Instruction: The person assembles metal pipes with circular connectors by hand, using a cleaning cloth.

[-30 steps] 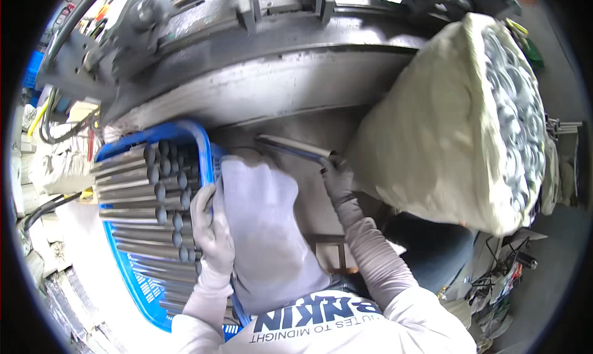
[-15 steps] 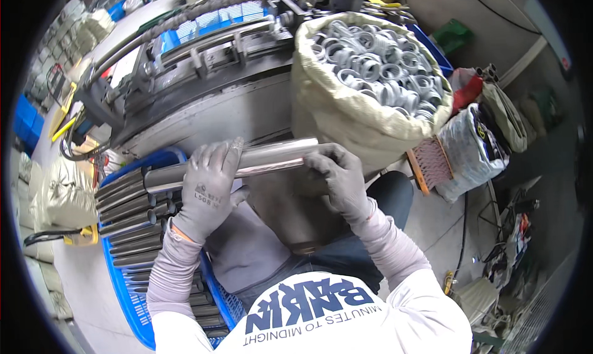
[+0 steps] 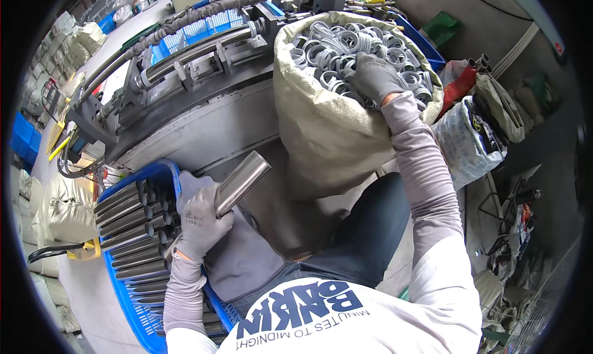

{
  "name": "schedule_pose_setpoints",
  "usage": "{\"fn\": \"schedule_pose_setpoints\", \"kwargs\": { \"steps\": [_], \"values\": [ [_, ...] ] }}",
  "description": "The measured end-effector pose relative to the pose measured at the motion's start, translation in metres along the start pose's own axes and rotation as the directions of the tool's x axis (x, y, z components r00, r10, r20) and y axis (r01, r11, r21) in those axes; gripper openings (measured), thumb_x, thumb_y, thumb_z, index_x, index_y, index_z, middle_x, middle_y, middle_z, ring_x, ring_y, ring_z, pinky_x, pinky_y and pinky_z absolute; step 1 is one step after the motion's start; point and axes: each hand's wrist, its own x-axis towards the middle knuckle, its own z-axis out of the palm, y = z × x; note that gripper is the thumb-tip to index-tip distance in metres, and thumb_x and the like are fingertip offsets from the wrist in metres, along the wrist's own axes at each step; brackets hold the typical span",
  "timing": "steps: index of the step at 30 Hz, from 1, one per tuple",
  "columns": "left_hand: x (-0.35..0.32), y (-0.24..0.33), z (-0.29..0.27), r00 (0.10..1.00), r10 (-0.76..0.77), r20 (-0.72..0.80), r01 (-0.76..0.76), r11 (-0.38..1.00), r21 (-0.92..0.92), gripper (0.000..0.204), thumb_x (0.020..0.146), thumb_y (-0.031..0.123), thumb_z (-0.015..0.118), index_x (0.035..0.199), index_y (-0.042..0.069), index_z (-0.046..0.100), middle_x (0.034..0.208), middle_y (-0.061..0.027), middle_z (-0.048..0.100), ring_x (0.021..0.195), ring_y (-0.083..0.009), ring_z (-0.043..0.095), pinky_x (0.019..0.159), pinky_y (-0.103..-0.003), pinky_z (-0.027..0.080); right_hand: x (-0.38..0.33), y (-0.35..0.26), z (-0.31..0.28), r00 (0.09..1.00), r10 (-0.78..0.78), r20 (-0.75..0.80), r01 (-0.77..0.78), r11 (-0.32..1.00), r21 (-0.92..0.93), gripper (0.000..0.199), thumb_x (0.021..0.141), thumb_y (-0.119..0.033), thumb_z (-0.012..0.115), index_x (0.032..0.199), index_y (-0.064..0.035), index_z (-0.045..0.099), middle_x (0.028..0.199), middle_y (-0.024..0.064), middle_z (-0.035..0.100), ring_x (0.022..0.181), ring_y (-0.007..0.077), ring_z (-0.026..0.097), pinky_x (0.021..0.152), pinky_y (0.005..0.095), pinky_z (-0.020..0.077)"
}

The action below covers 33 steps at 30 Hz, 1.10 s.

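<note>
A shiny metal tube [image 3: 244, 182] is gripped near its middle by my gloved left hand [image 3: 202, 221], fingers wrapped round it. It slants up to the right, over my lap, with its lower end by the basket. My gloved right hand [image 3: 374, 77] reaches down into grey rings [image 3: 327, 56] that fill a large cream woven sack [image 3: 336, 138]. Its fingertips are among the rings and mostly hidden, so whether one is held cannot be made out. Left of my left hand, a blue plastic basket [image 3: 117, 274] holds several dark metal tubes [image 3: 133, 230].
Across the front stands a long metal machine [image 3: 204, 64] with a horizontal bar and hoses. Right of the sack are a blue-and-white bag [image 3: 466, 144] and a red bag [image 3: 452, 93]. White wrapped bundles [image 3: 65, 209] lie at far left.
My right hand has let go of the tube and moved up and right into the sack of rings. My left hand has lowered slightly and tilted the tube more upright.
</note>
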Motion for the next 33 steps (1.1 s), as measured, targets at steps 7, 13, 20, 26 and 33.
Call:
{"fn": "schedule_pose_setpoints", "kwargs": {
  "steps": [7,13,20,26,33],
  "values": [
    [-0.018,-0.014,0.001,1.0,-0.029,-0.006,0.029,0.998,-0.053,0.061,0.077,0.026,0.08,0.132,0.007,0.063,0.107,-0.02,0.071,0.1,-0.0428,0.071,0.088,-0.052,0.056,-0.066,0.005,0.0,0.724,-0.193,-0.663,0.604,0.642,0.473,0.053,0.09,-0.022,0.081,0.138,-0.0026,0.069,0.127,0.0164,0.071,0.114,0.0272,0.071,0.1,0.0339,0.0564],
    [-0.016,0.0,-0.008,0.999,0.045,0.006,-0.044,0.994,-0.102,0.053,0.078,0.032,0.087,0.122,0.008,0.069,0.103,-0.0165,0.071,0.091,-0.0396,0.072,0.082,-0.048,0.056,-0.18,-0.063,0.096,0.898,-0.413,0.15,-0.343,-0.446,0.826,0.064,0.102,-0.021,0.059,0.158,0.0062,0.046,0.126,0.018,0.074,0.096,0.0201,0.071,0.09,0.0306,0.0584],
    [-0.008,0.014,0.0,0.995,0.094,-0.02,-0.096,0.991,-0.092,0.053,0.077,0.032,0.088,0.119,0.007,0.068,0.098,-0.0161,0.071,0.086,-0.0399,0.07,0.077,-0.047,0.055,-0.183,-0.083,0.183,0.913,-0.395,0.105,-0.307,-0.494,0.814,0.056,0.116,-0.039,0.036,0.142,0.0053,0.059,0.115,0.0203,0.077,0.086,0.0223,0.071,0.079,0.0304,0.0583],
    [0.004,0.022,0.009,0.992,0.122,0.041,-0.119,0.989,-0.085,0.053,0.074,0.028,0.088,0.119,0.007,0.068,0.098,-0.0157,0.072,0.089,-0.0378,0.071,0.079,-0.047,0.055,-0.182,-0.093,0.192,0.948,-0.251,0.196,-0.306,-0.547,0.779,0.045,0.115,-0.034,0.045,0.13,0.0032,0.065,0.109,0.0147,0.074,0.091,0.0239,0.071,0.084,0.0313,0.0585],
    [0.01,0.021,0.018,0.989,0.114,0.095,-0.108,0.992,-0.06,0.054,0.072,0.026,0.089,0.119,0.007,0.07,0.099,-0.0154,0.074,0.09,-0.0376,0.072,0.08,-0.047,0.056,-0.193,-0.103,0.182,0.982,-0.181,-0.056,-0.07,-0.621,0.781,0.038,0.113,-0.03,0.054,0.129,0.0031,0.061,0.123,0.0147,0.07,0.116,0.0286,0.073,0.105,0.0395,0.0599]
  ]
}}
